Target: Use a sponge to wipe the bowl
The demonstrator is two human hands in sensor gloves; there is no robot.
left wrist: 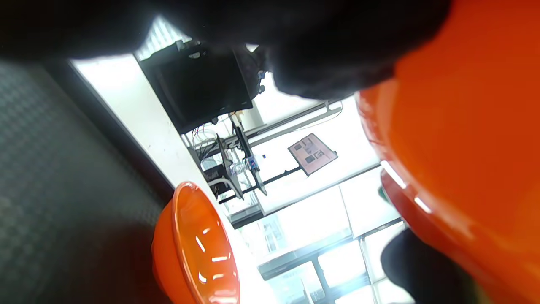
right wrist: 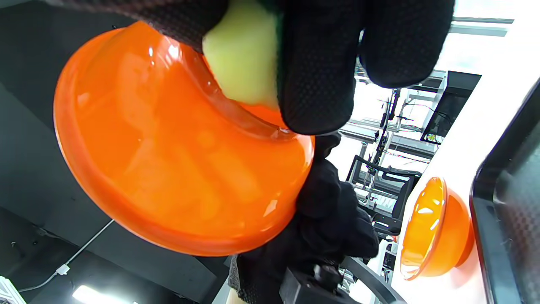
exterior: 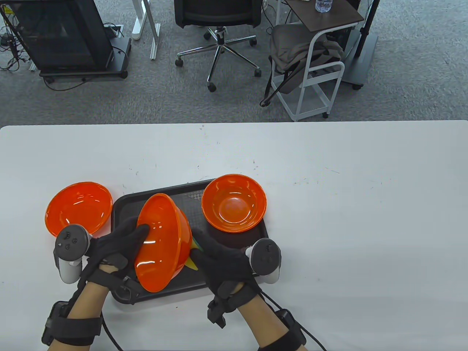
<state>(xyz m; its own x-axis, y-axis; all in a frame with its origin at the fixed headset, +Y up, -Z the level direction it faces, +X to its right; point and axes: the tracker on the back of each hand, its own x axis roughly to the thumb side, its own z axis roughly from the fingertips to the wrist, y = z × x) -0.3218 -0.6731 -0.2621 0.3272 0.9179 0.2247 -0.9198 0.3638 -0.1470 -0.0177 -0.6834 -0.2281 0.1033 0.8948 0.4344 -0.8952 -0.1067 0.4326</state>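
Note:
An orange bowl is held tilted on its side above the black tray. My left hand grips its rim, fingers inside the bowl. My right hand holds a yellow-green sponge and presses it against the bowl's outer base. In the right wrist view the sponge sits on the base ring of the bowl, pinched under my fingers. In the left wrist view the held bowl fills the right side.
A second orange bowl stands upright at the tray's far right corner. A third orange bowl stands on the white table left of the tray. Bare table lies to the right and beyond.

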